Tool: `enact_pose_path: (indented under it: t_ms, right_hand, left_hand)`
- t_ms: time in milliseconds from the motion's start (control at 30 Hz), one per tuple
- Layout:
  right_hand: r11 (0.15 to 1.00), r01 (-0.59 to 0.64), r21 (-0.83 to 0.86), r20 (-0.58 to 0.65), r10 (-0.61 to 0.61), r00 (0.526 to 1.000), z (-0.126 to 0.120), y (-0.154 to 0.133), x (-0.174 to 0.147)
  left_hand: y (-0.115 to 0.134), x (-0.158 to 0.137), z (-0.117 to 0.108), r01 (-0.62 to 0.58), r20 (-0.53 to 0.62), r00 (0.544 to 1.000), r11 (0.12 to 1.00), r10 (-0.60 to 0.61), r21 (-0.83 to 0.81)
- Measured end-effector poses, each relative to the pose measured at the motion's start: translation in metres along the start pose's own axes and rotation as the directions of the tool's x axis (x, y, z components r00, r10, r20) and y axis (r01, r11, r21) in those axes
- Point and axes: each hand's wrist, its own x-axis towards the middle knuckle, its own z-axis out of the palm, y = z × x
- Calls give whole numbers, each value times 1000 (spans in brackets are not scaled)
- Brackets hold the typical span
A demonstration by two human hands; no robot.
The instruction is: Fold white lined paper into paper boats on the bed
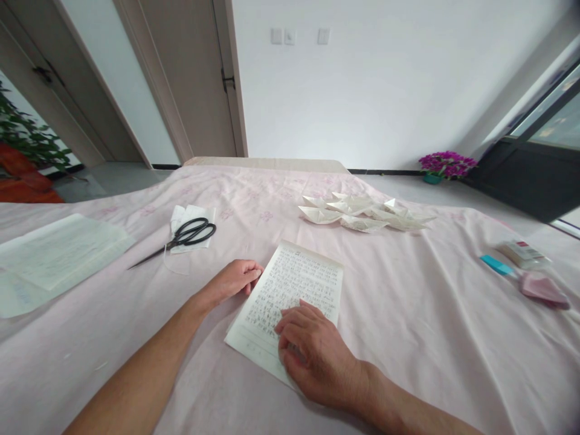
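Note:
A handwritten sheet of paper (pixel 299 284) lies flat on the pink cloth in front of me, dense with rows of writing. At its left edge, my left hand (pixel 238 277) is closed, its curled fingers and thumb on the paper's side. My right hand (pixel 312 350) rests over the lower right of the sheet, palm down, fingers bent and a gap showing between thumb and fingers. It covers part of the writing. Beyond the sheet to the right sit several folded paper boats (pixel 357 208), grouped close together.
Black-handled scissors (pixel 190 234) lie on a small folded white paper (pixel 179 212) at left. More papers (pixel 67 254) are at the far left. On the right are a blue strip (pixel 496 264), a clear packet (pixel 523 252) and a pink item (pixel 541 290). Pink cloth (pixel 430 338) covers the surface.

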Motion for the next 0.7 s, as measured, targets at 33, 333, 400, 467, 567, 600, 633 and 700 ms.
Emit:
enact_pose_path:
  t_ms: [33, 333, 400, 467, 567, 600, 633, 700]
  right_hand:
    - [1000, -16, 6, 14, 16, 1000, 0, -2, 0]
    - [1000, -15, 6, 35, 14, 999, 5, -5, -6]
    - [1000, -3, 28, 20, 2, 1000, 5, -3, -5]
    - [999, 9, 43, 11, -10, 1000, 4, -2, -3]
    - [997, 12, 76, -10, -12, 1000, 1, -3, -1]
    - [995, 17, 102, -24, -14, 1000, -1, -3, -2]
    - [990, 27, 141, -40, -21, 999, -3, -4, -2]
    - [970, 68, 234, -82, -50, 995, -6, -5, -5]
  left_hand:
    - [0, 0, 0, -1, 1, 1000, 1000, 1, -1]
    - [0, 0, -1, -10, 14, 1000, 1000, 10, 0]
    - [1, -1, 0, -9, 9, 1000, 1000, 9, 1]
    - [2, -1, 1, -5, 1, 1000, 1000, 5, 0]
    - [5, -3, 1, -2, -12, 1000, 1000, 2, 5]
    - [5, -3, 1, 3, -15, 1000, 1000, -3, 12]
    - [5, -3, 1, 6, -21, 1000, 1000, -6, 20]
    - [4, -2, 1, -2, -22, 1000, 1000, 2, 26]
